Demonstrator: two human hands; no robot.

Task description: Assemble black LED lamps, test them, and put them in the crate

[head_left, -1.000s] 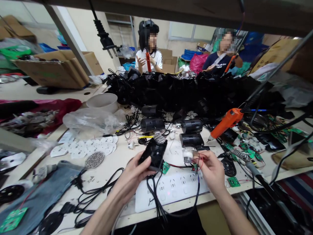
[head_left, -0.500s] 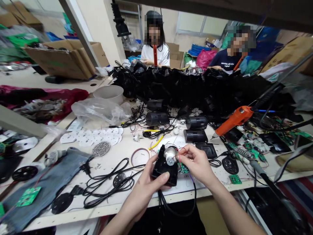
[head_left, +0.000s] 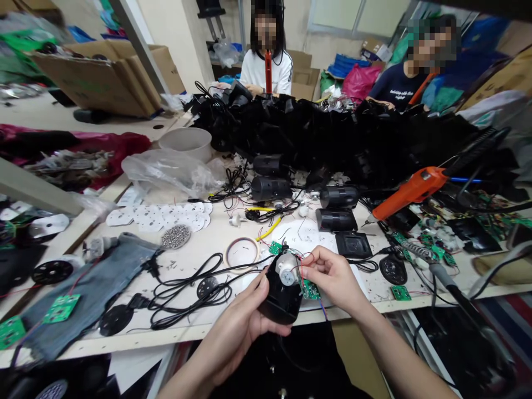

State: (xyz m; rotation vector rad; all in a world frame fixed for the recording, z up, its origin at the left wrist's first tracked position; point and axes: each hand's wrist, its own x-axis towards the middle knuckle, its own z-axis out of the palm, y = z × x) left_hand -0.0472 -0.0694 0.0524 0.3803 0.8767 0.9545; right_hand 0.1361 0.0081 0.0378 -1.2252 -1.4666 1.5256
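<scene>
My left hand (head_left: 243,324) is wrapped around a black plastic housing (head_left: 282,296), holding it above the near table edge. A small silver motor (head_left: 286,272) sits in the top of the housing. My right hand (head_left: 330,274) pinches the thin red wires and the motor at the housing's right side. A small green circuit board (head_left: 310,289) hangs by those wires just under my right fingers.
An orange electric screwdriver (head_left: 409,191) hangs at the right. Black cylinders (head_left: 336,208), black cables (head_left: 187,291), white discs (head_left: 162,217), a tape ring (head_left: 241,252), green boards (head_left: 62,307) and a white bowl (head_left: 187,141) lie on the bench. Two people sit behind a black pile (head_left: 332,141).
My hands came together and drew back toward me. The motor with its wires and board went from my right hand over the bench into the housing, which turned upward.
</scene>
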